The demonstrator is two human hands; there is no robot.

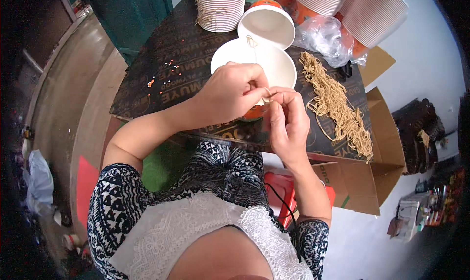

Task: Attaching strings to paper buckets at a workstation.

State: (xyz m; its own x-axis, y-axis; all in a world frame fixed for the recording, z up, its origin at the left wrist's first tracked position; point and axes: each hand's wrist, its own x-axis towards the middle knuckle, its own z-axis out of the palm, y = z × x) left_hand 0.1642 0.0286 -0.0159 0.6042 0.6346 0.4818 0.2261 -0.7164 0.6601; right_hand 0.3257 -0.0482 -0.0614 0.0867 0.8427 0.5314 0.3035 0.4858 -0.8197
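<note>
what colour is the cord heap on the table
The cord heap is tan, seen best in the head view.

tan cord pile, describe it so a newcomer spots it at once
On the dark tabletop, look just right of the right hand. The tan cord pile runs toward the near edge. Unlike the smooth white-lined bowls, it is loose and tangled.

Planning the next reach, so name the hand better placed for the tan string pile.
Likely the right hand: it is nearer the tan string pile, which lies to its right; the left hand is farther away.
</note>
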